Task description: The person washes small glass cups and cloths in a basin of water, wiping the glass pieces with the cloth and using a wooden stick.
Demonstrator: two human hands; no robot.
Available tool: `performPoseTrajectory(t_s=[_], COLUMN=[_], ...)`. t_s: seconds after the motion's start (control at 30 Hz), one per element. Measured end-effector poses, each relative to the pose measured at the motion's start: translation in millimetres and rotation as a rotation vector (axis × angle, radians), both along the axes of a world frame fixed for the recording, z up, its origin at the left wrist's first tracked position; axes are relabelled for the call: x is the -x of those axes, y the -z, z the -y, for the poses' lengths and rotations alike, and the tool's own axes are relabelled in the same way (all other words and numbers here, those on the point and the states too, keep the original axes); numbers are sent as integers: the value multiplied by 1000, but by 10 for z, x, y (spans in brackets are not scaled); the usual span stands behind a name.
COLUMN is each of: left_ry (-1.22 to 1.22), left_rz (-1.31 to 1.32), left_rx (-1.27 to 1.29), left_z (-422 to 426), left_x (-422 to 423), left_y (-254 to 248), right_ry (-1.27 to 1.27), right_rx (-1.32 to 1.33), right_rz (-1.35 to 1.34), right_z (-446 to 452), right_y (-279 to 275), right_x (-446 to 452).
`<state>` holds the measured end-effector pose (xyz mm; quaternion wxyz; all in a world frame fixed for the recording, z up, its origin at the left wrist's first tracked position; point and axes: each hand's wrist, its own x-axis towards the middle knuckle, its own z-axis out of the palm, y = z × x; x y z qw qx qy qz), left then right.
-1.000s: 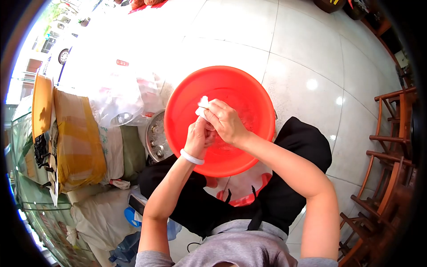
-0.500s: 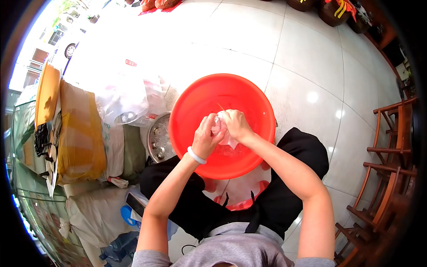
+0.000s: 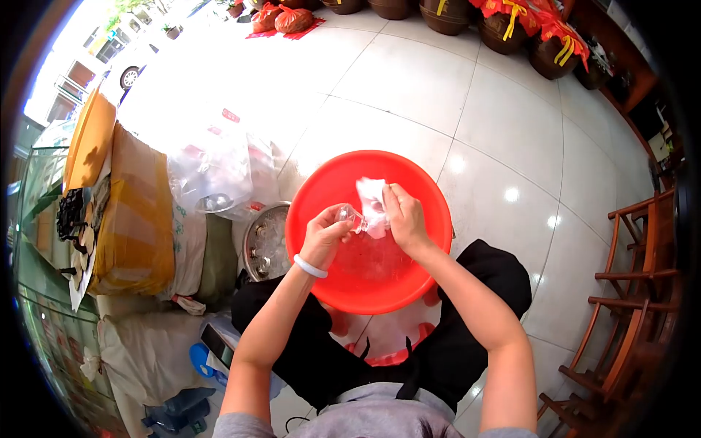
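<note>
Over the red basin (image 3: 307, 274), my left hand (image 3: 325, 235) pinches a small clear glass (image 3: 349, 214) between thumb and fingers. Its exact shape is hard to make out through the glare and the fingers. Just to the right, my right hand (image 3: 406, 217) has its fingers closed on a crumpled white cloth (image 3: 372, 196), which hangs beside the glass and seems to touch its edge. Inside the basin, the bottom below the hands looks wet or holds some clear pieces; I cannot tell which.
A metal bowl (image 3: 252, 257) with clear glassware stands left of the basin, near clear plastic bags (image 3: 212, 171). Further left are a taped cardboard box (image 3: 131, 219) and a glass case (image 3: 44, 292). Wooden chairs (image 3: 635, 274) stand at right; brown jars (image 3: 504, 33) line the back.
Both hands were close together around the cloth. Now they are slightly apart, with the glass showing in my left hand and the cloth in my right. The view has shifted upward.
</note>
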<state>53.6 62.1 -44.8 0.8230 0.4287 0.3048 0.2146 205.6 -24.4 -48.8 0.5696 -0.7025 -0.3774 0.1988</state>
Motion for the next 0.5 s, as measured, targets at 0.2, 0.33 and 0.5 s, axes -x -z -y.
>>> performPoseTrajectory(t_s=[0.2,0.33,0.5], left_ry=[81,51,53], left_rz=[199,133,-115], left_rx=[426,211,-544], left_z=[53,72,210], left_x=[-71,-72,-137], left_y=[-11,110,234], right_ry=[-181,-211,-369], right_rx=[-217,-293,-232], right_rz=[170,307,216], right_z=[75,23,28], right_y=[-228,-122,34], right_x=[344,336,221])
